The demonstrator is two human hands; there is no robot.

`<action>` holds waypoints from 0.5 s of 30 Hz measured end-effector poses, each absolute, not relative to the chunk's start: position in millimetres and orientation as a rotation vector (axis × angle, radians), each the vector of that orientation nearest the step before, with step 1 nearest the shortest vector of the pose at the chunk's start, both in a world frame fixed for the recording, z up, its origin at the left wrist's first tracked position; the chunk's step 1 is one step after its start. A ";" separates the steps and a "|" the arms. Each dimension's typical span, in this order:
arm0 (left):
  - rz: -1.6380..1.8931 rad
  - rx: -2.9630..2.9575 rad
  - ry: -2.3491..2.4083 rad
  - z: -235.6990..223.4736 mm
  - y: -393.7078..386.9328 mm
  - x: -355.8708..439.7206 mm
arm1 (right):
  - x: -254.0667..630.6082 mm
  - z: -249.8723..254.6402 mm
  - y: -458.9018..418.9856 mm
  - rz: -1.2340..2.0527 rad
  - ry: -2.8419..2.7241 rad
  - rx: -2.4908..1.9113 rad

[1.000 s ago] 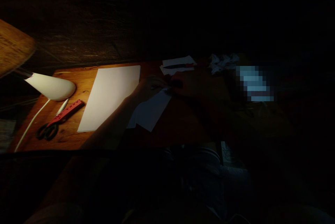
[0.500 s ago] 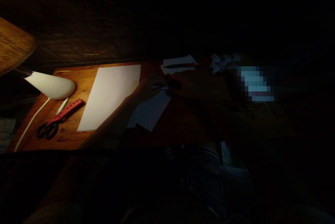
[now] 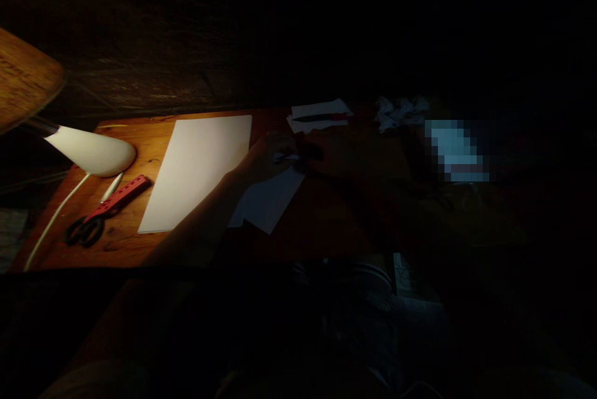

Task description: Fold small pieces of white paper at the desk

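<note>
My left hand (image 3: 268, 153) is closed on a small folded piece of white paper (image 3: 290, 157) above the wooden table. Close against it on the right is my right hand (image 3: 333, 151), very dim, its fingers curled in toward the paper. Darkness hides what its fingertips hold. Below the hands lie loose white sheets (image 3: 273, 200), partly under my left forearm. To the left, a stack of white paper (image 3: 198, 169) is brightly lit, its right part behind that forearm.
A white lamp (image 3: 93, 150) with a cord stands at the left. Near it lie scissors (image 3: 91, 230), a red perforated strip (image 3: 125, 194) and a white pen-like stick (image 3: 112, 188). Behind my hands are paper pieces (image 3: 321, 107) under a dark knife-like tool (image 3: 314, 117), and crumpled paper (image 3: 401, 113). A blurred bright patch (image 3: 457, 147) sits right.
My left hand has shifted very slightly, and the small piece of paper in it shows at a slightly different angle. The other things lie as before.
</note>
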State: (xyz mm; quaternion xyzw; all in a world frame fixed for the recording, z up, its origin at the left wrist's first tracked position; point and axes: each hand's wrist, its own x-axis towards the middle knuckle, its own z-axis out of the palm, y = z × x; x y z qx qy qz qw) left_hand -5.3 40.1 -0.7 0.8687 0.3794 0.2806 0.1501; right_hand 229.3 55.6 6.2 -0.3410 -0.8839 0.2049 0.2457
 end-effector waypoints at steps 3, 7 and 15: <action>0.791 2.502 1.112 -0.5 39.2 -4.9 | 228.5 5.1 56.2 0.548 -2.416 -0.948; 0.775 2.500 1.154 -0.2 38.0 -3.3 | 228.7 5.3 56.6 0.534 -2.432 -0.937; 0.728 2.568 1.243 1.5 34.9 2.4 | 228.4 4.8 55.4 0.575 -2.401 -0.900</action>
